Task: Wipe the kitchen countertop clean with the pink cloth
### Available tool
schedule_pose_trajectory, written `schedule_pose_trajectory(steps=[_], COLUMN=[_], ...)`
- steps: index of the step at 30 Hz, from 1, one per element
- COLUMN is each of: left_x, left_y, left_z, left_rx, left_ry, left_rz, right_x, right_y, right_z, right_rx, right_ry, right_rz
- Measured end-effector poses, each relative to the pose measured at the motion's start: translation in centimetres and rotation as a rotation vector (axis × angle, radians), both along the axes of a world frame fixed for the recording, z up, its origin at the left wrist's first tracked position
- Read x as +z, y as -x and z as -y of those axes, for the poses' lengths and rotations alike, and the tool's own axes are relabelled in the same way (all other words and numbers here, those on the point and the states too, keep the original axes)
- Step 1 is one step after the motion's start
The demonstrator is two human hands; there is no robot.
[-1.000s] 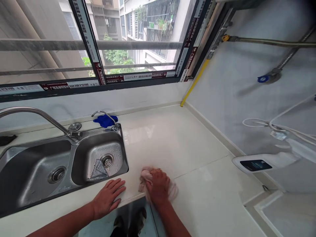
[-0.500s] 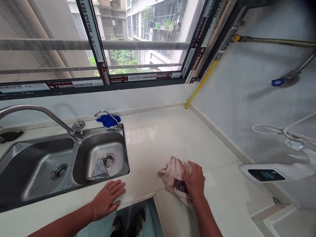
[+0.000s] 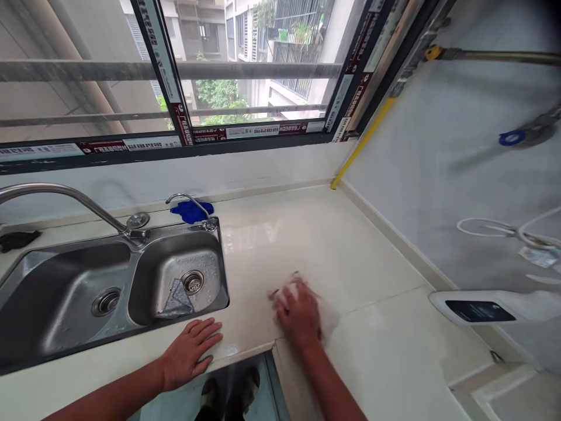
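Note:
My left hand (image 3: pixel 190 352) lies flat on the front edge of the pale countertop (image 3: pixel 280 245), fingers spread, holding nothing. To the right of the sink, my right hand (image 3: pixel 300 314) presses down on a pink cloth (image 3: pixel 328 318) with its fingers curled over it. Motion smears both hand and cloth, and much of the cloth is hidden under the palm. A few small wet marks show on the counter beside my left fingertips. The double steel sink (image 3: pixel 130 286) is left of both hands, with a crumpled grey cloth (image 3: pixel 176 301) in its right basin.
A large faucet (image 3: pixel 65 192) and a small one (image 3: pixel 188 199) rise behind the sink, near a blue cloth (image 3: pixel 190 211). A yellow pipe (image 3: pixel 363 143) runs down the corner. A white device with a dark screen (image 3: pixel 480 311) stands at the right wall.
My right hand has slid left along the counter, bunching the pink cloth and covering more of it. My left hand stays in place. The view has shifted slightly.

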State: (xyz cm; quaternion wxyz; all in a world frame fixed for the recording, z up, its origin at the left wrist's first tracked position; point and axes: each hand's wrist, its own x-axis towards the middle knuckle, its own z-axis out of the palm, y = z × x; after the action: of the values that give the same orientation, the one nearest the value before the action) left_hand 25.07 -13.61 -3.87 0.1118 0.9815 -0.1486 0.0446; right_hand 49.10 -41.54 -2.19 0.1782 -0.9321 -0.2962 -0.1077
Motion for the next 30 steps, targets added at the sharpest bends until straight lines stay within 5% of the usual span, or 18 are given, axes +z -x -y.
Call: schedule_pose_trajectory(steps=[5, 9, 14, 19, 23, 26, 30], left_x=[0.9, 1.3, 1.2, 1.2, 0.6, 0.3, 0.6], left_y=[-0.2, -0.4, -0.4, -0.5, -0.5, -0.5, -0.5], left_z=[-0.1, -0.4, -0.5, -0.4, -0.4, -0.4, -0.2], left_rx=[-0.02, -0.037, -0.059, -0.062, -0.057, -0.055, -0.041], left_ry=[-0.056, -0.101, -0.15, -0.127, -0.124, -0.113, -0.054], left_rz=[0.039, 0.06, 0.078, 0.099, 0.112, 0.122, 0.095], right_x=[0.0, -0.1, -0.2, 0.3, 0.7, 0.2, -1.3], right_y=[9.3, 10.2, 1.8, -8.2, -10.7, -9.5, -5.6], right_z=[-6.8, -7.6, -1.0, 11.2, 19.4, 20.4, 14.6], right_rx=[0.367, 0.539, 0.205, -0.291, -0.552, -0.667, -0.568], right_ry=[-0.102, -0.072, 0.022, 0.031, 0.0, -0.042, -0.073], right_rz=[-0.123, -0.157, -0.137, -0.098, -0.06, 0.002, 0.058])
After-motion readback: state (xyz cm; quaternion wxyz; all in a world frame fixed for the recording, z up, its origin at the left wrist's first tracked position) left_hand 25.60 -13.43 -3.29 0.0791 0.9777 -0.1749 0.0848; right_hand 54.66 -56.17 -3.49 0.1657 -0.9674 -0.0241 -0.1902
